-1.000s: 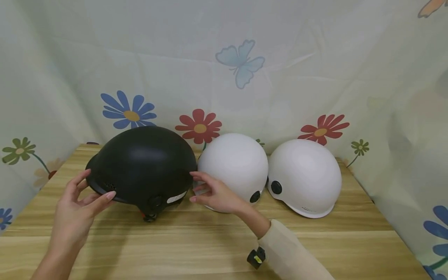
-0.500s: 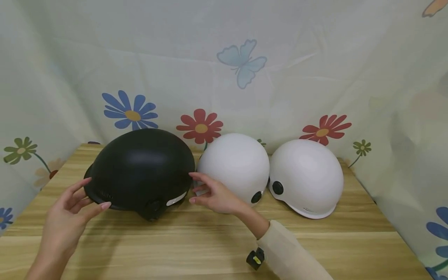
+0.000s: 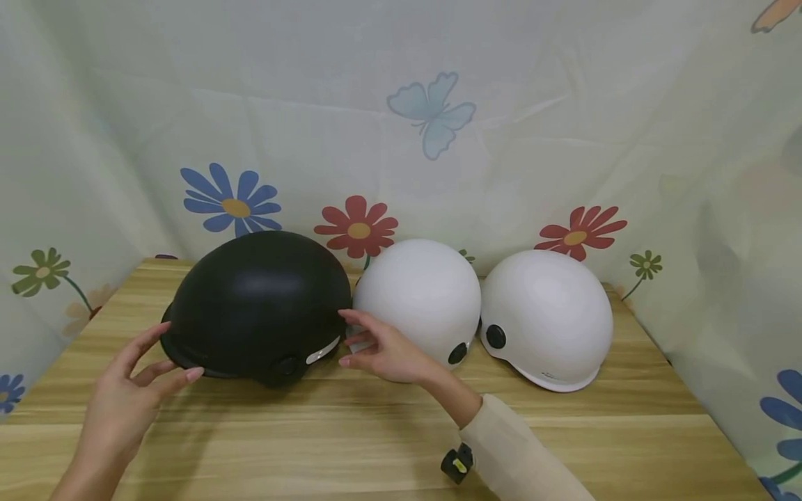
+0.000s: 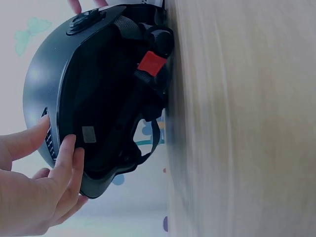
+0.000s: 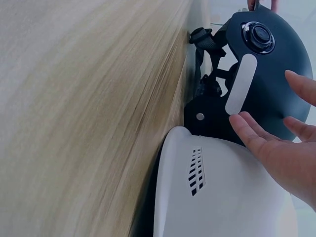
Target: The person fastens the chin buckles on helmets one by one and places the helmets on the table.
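A matte black helmet (image 3: 263,299) stands at the table's left, brim toward the left. My left hand (image 3: 119,410) grips that brim. In the left wrist view its thumb is on the outer vent and its fingers (image 4: 64,163) are on the inside edge. There the brim end sits above the wood, with a red buckle (image 4: 151,63) on the strap. My right hand (image 3: 391,351) touches the helmet's other end with fairly straight fingertips. In the right wrist view these fingertips meet the lower end of a pale reflective strip (image 5: 242,84).
A white helmet (image 3: 420,285) stands just right of the black one, partly behind my right hand. Another white helmet (image 3: 551,313) is farther right. A small black device (image 3: 457,464) is at the right sleeve. Flowered cloth (image 3: 282,111) hangs behind the wooden table (image 3: 351,445).
The black helmet has tipped down at its brim end, hiding the strap below it. My left hand has gone slightly lower with it. My right hand has hardly moved.
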